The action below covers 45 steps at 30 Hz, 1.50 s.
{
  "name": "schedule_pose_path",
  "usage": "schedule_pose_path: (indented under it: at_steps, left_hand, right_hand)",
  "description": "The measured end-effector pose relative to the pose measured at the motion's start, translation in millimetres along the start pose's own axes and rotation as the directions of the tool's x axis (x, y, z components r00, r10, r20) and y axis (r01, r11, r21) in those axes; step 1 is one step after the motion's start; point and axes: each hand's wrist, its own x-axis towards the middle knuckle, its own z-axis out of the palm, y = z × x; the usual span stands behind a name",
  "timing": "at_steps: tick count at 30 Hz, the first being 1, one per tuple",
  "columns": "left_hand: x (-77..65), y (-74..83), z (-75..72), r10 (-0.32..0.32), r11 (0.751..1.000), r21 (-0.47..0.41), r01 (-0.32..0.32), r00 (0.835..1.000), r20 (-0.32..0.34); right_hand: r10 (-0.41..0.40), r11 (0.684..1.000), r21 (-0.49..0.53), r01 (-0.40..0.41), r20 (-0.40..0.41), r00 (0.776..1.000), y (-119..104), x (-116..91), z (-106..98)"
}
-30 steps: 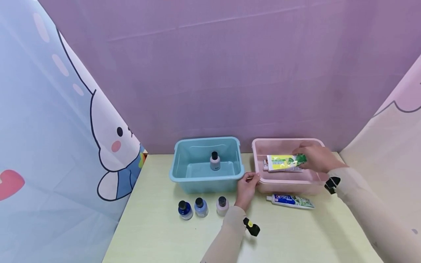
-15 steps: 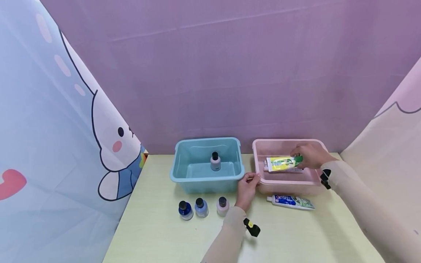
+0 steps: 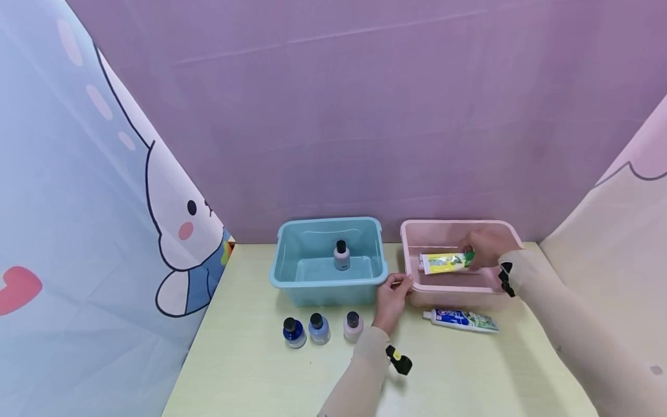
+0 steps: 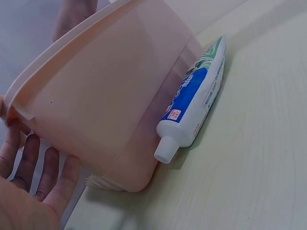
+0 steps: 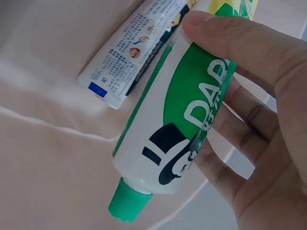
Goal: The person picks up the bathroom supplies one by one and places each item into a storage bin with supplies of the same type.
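Observation:
My right hand (image 3: 487,248) reaches into the pink bin (image 3: 461,288) and grips a toothpaste tube (image 3: 443,263) by its green-capped end. In the right wrist view the thumb presses on this green-and-white tube (image 5: 187,110), fingers curled behind it. Under it, on the bin's floor, lies another toothpaste tube (image 5: 120,57) in white, partly covered. My left hand (image 3: 391,301) pinches the bin's rim at its front left corner. In front of the bin, a blue, white and green toothpaste tube (image 4: 192,96) lies on the table.
Left of the pink bin stands a blue bin (image 3: 328,292) with one pink, black-capped bottle (image 3: 341,258) inside. Before it stand a dark blue bottle (image 3: 294,334), a light blue bottle (image 3: 319,330) and a pale pink bottle (image 3: 352,328). A purple cloth (image 3: 365,116) hangs behind.
My right hand has moved slightly left and lower into the pink bin, bringing the yellow-and-green toothpaste tube down over the one beneath. The left hand stays at the rim.

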Motion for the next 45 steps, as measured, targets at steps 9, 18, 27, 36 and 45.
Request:
schedule_pose_path:
  at_steps: [9,18,27,36,45]
  left_hand:
    - [0.0,-0.2,0.9,0.001,1.000,0.018,-0.001,1.000,0.005]
    - [1.4,-2.1,2.4,0.005,1.000,0.014,-0.005,1.000,-0.001]
    - [-1.0,-1.9,3.5,0.005,1.000,0.010,-0.005,1.000,-0.008]
    - [-0.3,-1.8,4.4,0.015,1.000,0.013,-0.015,1.000,-0.007]
    - [1.8,-0.1,2.2,0.004,1.000,0.028,-0.004,1.000,-0.010]
  right_hand:
    - [0.034,0.992,0.115,-0.045,0.098,0.995,4.3,1.7,2.8]
    - [0.051,0.984,0.157,-0.080,0.183,0.982,9.5,7.3,5.4]
    - [0.029,0.974,0.213,-0.079,0.229,0.973,3.8,8.4,2.3]
    - [0.089,0.989,0.111,-0.094,0.052,0.995,-10.2,9.5,-15.9]
    - [0.030,0.988,0.147,-0.040,0.071,0.997,-14.3,7.4,-25.2]
